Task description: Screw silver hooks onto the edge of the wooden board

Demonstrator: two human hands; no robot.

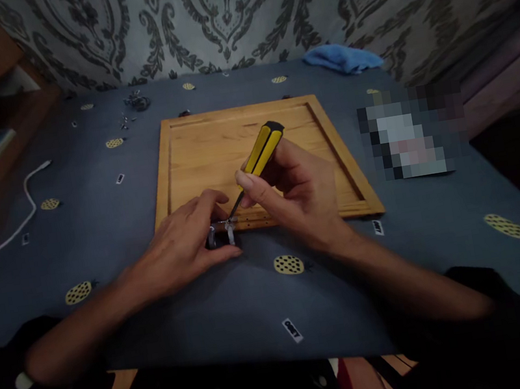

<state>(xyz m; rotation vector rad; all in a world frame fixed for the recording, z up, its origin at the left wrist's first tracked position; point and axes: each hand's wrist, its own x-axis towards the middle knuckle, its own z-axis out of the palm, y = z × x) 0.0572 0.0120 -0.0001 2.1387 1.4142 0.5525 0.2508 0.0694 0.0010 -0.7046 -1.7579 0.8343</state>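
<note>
Lying around the wooden panel [214, 155]: blue cloth [344, 59], white cable [33, 203].

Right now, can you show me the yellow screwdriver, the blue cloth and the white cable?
Yellow screwdriver [262, 152], head view: its handle.
Blue cloth [344, 59], head view: its middle.
White cable [35, 206], head view: its bend.

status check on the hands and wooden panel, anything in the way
Right hand gripping screwdriver, tip down at metal fitting. Left hand curled by same fitting. Wooden panel lying flat, fitting at near edge. Blue cloth beyond, out of the way.
</note>
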